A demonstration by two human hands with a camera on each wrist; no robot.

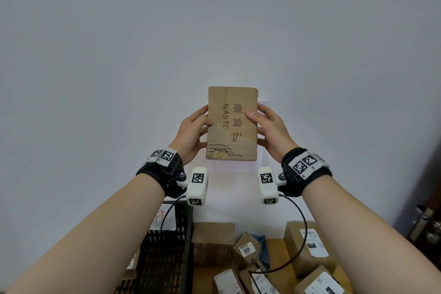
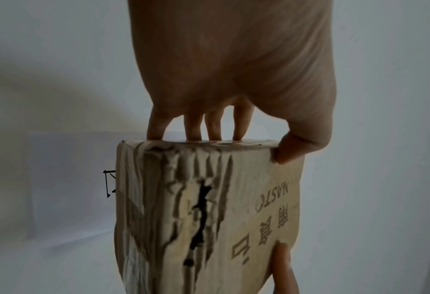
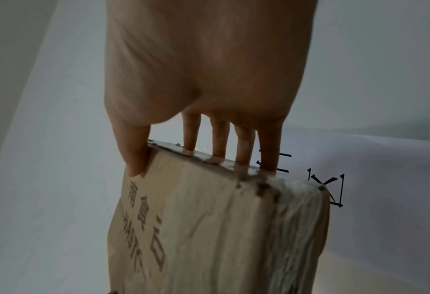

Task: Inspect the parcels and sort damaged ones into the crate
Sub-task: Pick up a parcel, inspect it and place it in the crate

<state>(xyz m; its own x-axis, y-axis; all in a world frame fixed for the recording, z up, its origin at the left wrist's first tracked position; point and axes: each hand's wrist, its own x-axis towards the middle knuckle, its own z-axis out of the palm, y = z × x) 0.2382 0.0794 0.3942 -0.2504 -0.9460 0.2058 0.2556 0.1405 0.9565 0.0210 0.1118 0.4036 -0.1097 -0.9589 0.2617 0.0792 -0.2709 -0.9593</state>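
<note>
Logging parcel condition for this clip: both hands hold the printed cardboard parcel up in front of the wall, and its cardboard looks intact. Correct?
Not quite. The parcel is torn: the left wrist view shows a dark split through peeled cardboard. The rest stands: left hand and right hand hold it up before the wall.

The scene is being viewed from head height, facing forward at a pale wall (image 1: 214, 19), with both raised forearms seen from behind. The left hand (image 2: 234, 59) and right hand (image 3: 209, 59) are being looked along at very close range. A cardboard parcel (image 1: 232, 124) is being shared by all three views.
</note>
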